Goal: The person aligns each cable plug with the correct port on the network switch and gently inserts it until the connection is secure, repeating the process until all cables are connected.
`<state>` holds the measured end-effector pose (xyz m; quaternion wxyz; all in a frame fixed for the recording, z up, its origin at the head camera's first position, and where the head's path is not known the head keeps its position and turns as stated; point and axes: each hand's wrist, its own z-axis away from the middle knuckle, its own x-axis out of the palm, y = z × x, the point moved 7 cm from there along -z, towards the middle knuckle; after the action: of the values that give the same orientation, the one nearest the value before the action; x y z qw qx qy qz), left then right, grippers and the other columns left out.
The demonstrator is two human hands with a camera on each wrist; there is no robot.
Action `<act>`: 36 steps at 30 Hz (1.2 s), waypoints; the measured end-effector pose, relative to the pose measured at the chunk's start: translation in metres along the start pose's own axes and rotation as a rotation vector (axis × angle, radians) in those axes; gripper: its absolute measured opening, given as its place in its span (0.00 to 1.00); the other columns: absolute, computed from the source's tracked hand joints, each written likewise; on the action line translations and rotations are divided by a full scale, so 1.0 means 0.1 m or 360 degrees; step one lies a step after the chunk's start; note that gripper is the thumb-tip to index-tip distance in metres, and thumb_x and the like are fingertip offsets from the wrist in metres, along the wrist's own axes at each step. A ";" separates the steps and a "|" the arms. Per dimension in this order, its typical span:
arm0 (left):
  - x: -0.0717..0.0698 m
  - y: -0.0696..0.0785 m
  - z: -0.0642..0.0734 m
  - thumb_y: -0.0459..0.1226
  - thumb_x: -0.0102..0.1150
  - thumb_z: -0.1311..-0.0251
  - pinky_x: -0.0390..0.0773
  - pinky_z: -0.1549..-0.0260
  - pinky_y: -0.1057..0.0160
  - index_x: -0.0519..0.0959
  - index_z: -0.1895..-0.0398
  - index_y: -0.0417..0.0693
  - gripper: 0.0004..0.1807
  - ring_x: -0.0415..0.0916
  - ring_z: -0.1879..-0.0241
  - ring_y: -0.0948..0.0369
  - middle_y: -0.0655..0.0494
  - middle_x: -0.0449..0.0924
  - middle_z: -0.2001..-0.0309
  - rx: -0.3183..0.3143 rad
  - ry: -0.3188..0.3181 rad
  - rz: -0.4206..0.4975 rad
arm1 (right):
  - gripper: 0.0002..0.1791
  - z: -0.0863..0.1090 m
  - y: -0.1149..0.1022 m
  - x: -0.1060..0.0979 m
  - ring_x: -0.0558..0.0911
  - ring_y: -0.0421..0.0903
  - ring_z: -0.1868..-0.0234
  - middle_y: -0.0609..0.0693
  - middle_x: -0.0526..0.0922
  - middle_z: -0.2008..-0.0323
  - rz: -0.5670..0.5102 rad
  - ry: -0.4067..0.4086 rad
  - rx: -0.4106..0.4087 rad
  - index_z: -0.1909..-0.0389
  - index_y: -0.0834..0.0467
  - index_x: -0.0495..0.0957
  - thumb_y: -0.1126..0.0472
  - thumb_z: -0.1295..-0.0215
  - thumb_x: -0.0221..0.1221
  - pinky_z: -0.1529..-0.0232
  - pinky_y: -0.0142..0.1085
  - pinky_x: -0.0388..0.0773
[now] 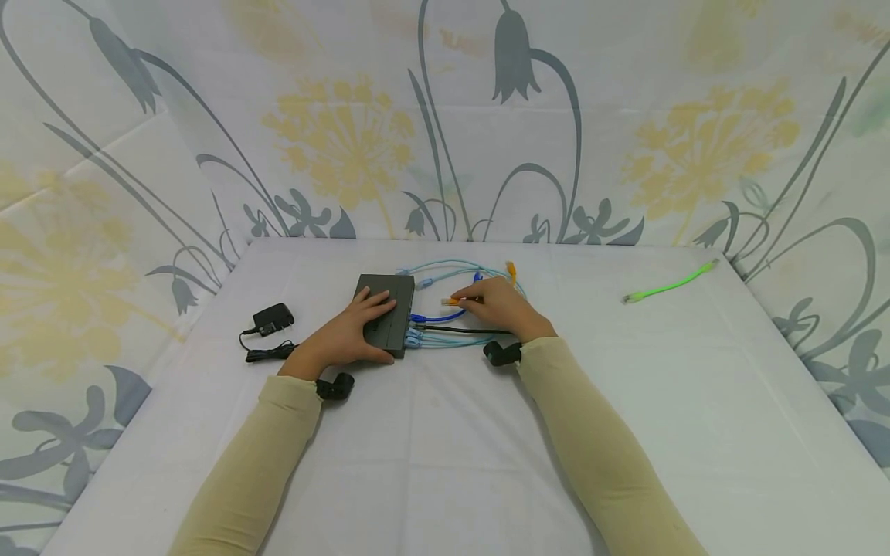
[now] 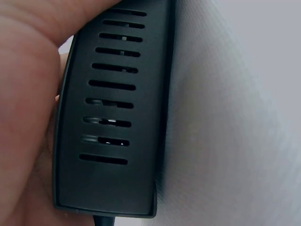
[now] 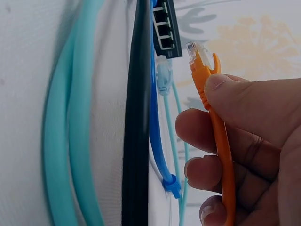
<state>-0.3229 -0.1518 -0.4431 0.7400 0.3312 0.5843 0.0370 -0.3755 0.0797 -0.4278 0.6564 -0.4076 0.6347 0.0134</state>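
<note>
A black network switch (image 1: 391, 320) lies on the white-covered table, its port side facing right. My left hand (image 1: 348, 328) rests on it, fingers spread over the top and thumb along the near edge; the left wrist view shows the vented side (image 2: 110, 103) close up. My right hand (image 1: 497, 305) pinches an orange Ethernet cable (image 3: 221, 146) just behind its clear plug, thumb on the boot. That plug points toward the switch, apart from the row of ports (image 3: 164, 30). A blue cable (image 1: 441, 318), a black cable (image 1: 455, 330) and light blue cables (image 1: 452, 340) run from the port side.
A black power adapter (image 1: 273, 318) with a bundled cord (image 1: 271, 354) lies left of the switch. Behind my right hand, light blue cable loops (image 1: 452, 262) curve over the table. Far right lies a short green cable (image 1: 670, 288). Patterned cloth (image 1: 459, 154) hangs behind the table.
</note>
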 end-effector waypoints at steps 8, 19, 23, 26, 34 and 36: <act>0.00 -0.02 -0.01 0.55 0.76 0.59 0.52 0.31 0.36 0.56 0.24 0.57 0.58 0.27 0.22 0.48 0.58 0.43 0.21 0.0000 0.0002 -0.0013 | 0.15 -0.02 -0.06 0.04 0.75 0.44 0.65 0.51 0.86 0.53 0.0012 -0.0040 -0.0027 0.47 0.54 0.83 0.58 0.30 0.56 0.65 0.33 0.70; 0.01 -0.05 -0.03 0.56 0.76 0.59 0.52 0.30 0.37 0.56 0.24 0.59 0.58 0.26 0.22 0.48 0.60 0.43 0.21 -0.0021 -0.0002 -0.0013 | 0.15 -0.05 -0.15 0.11 0.75 0.43 0.68 0.50 0.86 0.55 0.0066 -0.0068 -0.0015 0.45 0.54 0.82 0.58 0.29 0.55 0.67 0.32 0.70; 0.02 -0.05 -0.03 0.55 0.76 0.59 0.52 0.30 0.37 0.55 0.24 0.59 0.58 0.26 0.22 0.49 0.61 0.43 0.21 -0.0020 -0.0005 -0.0012 | 0.15 -0.06 -0.17 0.13 0.75 0.42 0.68 0.50 0.86 0.54 0.0039 -0.0073 -0.0006 0.45 0.53 0.82 0.58 0.29 0.55 0.68 0.31 0.69; 0.02 -0.05 -0.03 0.56 0.76 0.59 0.52 0.30 0.37 0.55 0.24 0.59 0.58 0.26 0.22 0.49 0.61 0.42 0.21 -0.0019 -0.0006 -0.0012 | 0.15 -0.06 -0.18 0.15 0.74 0.42 0.69 0.49 0.86 0.54 0.0028 -0.0073 -0.0012 0.45 0.53 0.82 0.58 0.29 0.55 0.70 0.30 0.68; 0.02 -0.07 -0.04 0.56 0.76 0.59 0.53 0.30 0.37 0.55 0.24 0.60 0.58 0.26 0.22 0.49 0.61 0.42 0.21 -0.0018 -0.0003 -0.0014 | 0.16 -0.07 -0.19 0.18 0.82 0.44 0.60 0.51 0.86 0.50 0.0032 -0.0062 -0.0047 0.45 0.54 0.82 0.56 0.28 0.55 0.62 0.34 0.76; 0.02 -0.07 -0.04 0.56 0.76 0.59 0.53 0.30 0.37 0.55 0.24 0.60 0.58 0.26 0.22 0.50 0.61 0.42 0.21 -0.0018 0.0000 -0.0015 | 0.16 -0.07 -0.19 0.19 0.82 0.45 0.55 0.51 0.85 0.49 0.0027 -0.0060 -0.0050 0.45 0.55 0.82 0.56 0.28 0.54 0.57 0.37 0.78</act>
<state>-0.3277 -0.1544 -0.4486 0.7421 0.3241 0.5856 0.0368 -0.3675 0.0533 -0.4328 0.6616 -0.4120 0.6254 0.0366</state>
